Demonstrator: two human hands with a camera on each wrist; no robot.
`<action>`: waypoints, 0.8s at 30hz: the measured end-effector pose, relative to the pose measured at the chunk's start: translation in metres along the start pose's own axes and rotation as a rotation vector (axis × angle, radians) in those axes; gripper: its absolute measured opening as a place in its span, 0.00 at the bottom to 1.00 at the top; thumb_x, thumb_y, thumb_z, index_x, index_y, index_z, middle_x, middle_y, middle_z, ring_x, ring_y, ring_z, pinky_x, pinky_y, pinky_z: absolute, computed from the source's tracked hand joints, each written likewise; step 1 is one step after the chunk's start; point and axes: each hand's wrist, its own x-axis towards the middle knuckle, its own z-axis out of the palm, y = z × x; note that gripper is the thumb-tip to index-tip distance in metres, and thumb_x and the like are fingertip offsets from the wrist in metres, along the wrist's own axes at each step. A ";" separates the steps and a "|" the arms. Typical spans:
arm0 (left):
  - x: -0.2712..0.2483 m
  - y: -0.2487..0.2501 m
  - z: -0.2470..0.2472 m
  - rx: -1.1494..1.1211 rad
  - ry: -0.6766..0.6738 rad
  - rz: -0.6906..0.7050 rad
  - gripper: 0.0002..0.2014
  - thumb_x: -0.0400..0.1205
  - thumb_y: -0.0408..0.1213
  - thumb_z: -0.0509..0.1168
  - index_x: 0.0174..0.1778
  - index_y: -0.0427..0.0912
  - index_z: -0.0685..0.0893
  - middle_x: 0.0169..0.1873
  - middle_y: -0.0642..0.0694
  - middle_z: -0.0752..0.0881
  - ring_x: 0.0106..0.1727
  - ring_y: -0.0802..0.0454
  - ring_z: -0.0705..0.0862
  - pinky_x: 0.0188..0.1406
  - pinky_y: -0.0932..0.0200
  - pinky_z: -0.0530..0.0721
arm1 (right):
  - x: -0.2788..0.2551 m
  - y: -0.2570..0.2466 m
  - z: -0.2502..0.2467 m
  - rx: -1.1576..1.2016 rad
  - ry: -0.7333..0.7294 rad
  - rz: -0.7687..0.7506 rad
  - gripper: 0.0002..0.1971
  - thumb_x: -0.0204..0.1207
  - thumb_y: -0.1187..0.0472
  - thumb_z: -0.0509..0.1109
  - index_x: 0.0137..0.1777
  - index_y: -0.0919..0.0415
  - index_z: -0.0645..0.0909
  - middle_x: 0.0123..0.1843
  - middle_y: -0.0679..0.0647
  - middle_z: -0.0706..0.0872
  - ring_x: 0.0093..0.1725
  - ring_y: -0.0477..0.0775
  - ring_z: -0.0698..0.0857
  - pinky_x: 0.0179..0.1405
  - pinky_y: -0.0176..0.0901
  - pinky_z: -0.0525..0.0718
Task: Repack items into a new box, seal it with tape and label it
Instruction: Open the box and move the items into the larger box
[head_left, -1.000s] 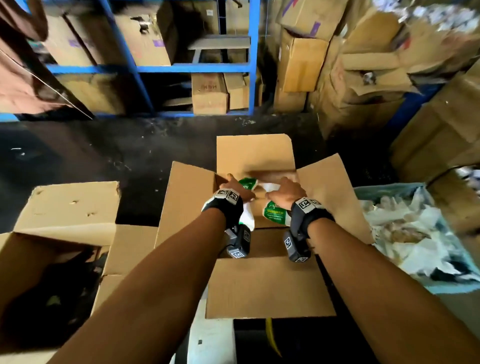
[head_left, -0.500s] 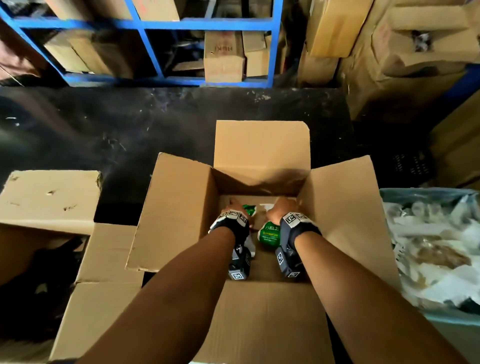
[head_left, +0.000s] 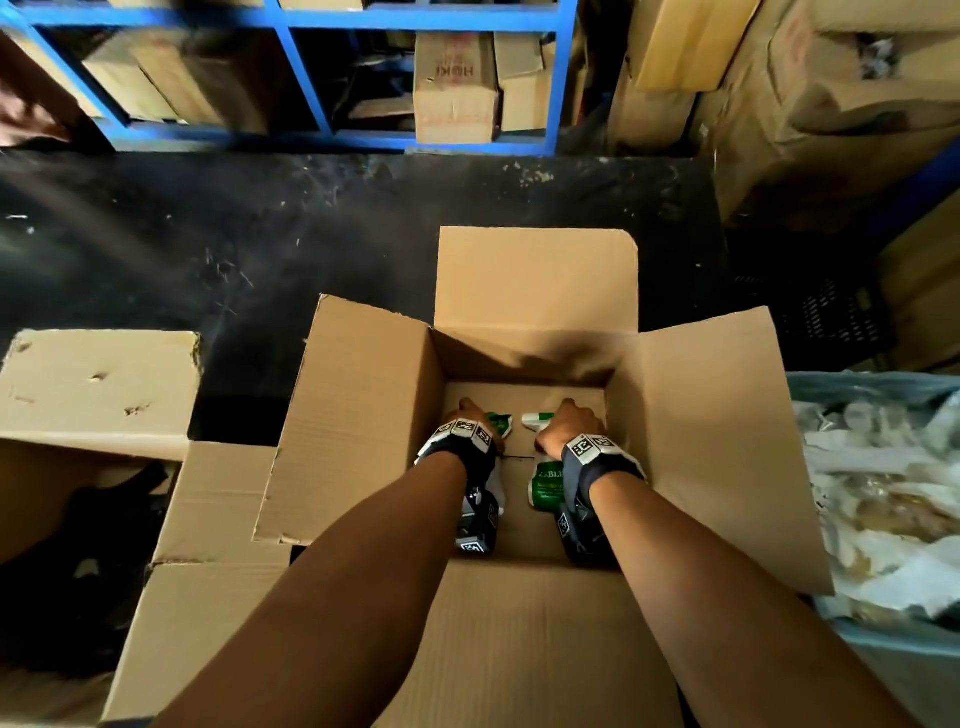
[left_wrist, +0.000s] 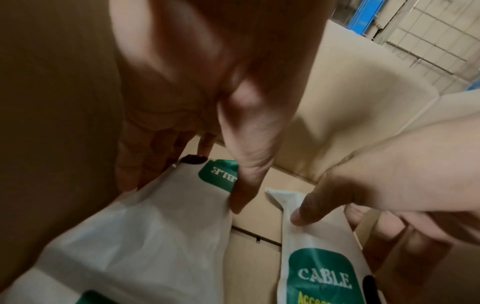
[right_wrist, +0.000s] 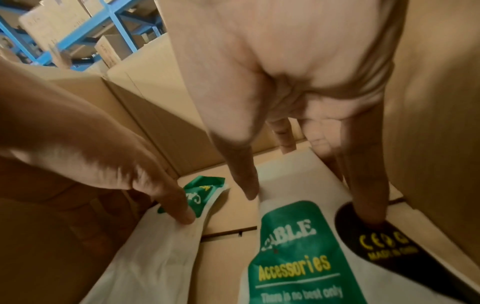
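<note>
hands (left_wrist: 233, 127) on white packets (left_wrist: 145, 236), box floor (left_wrist: 254, 257)

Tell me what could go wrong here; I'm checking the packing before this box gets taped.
The left packet has its far end folded over, so it may not lie flat. The gap between it and the right packet lets both slide. The raised box flaps crowd both hands and could snag on withdrawal.

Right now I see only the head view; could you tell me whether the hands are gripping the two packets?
Observer: No; the left hand, fingers straight, presses the left packet flat on the box floor.
Operator: And the right?
Observer: The right hand presses the right packet flat, one finger on its black patch.
Operator: Do the packets overlap?
Observer: No, bare cardboard shows between them.
</note>
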 end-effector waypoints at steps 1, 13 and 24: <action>-0.002 -0.001 -0.002 0.001 0.006 0.001 0.50 0.74 0.46 0.78 0.83 0.35 0.53 0.77 0.33 0.71 0.76 0.33 0.74 0.68 0.44 0.78 | -0.004 -0.001 -0.002 0.009 0.003 -0.005 0.29 0.73 0.55 0.75 0.72 0.63 0.74 0.70 0.63 0.82 0.68 0.67 0.83 0.60 0.50 0.84; -0.085 -0.001 -0.068 -0.007 0.292 0.229 0.35 0.76 0.53 0.75 0.71 0.33 0.76 0.67 0.33 0.83 0.65 0.36 0.83 0.59 0.50 0.84 | -0.094 -0.019 -0.079 0.065 0.135 -0.298 0.28 0.75 0.49 0.75 0.72 0.61 0.78 0.67 0.60 0.86 0.60 0.64 0.87 0.54 0.47 0.86; -0.225 -0.042 -0.054 0.157 0.401 0.600 0.31 0.75 0.57 0.73 0.65 0.36 0.84 0.64 0.38 0.86 0.63 0.38 0.85 0.61 0.49 0.84 | -0.262 0.034 -0.091 0.071 0.434 -0.315 0.22 0.76 0.50 0.71 0.68 0.59 0.81 0.68 0.61 0.85 0.62 0.66 0.85 0.58 0.50 0.85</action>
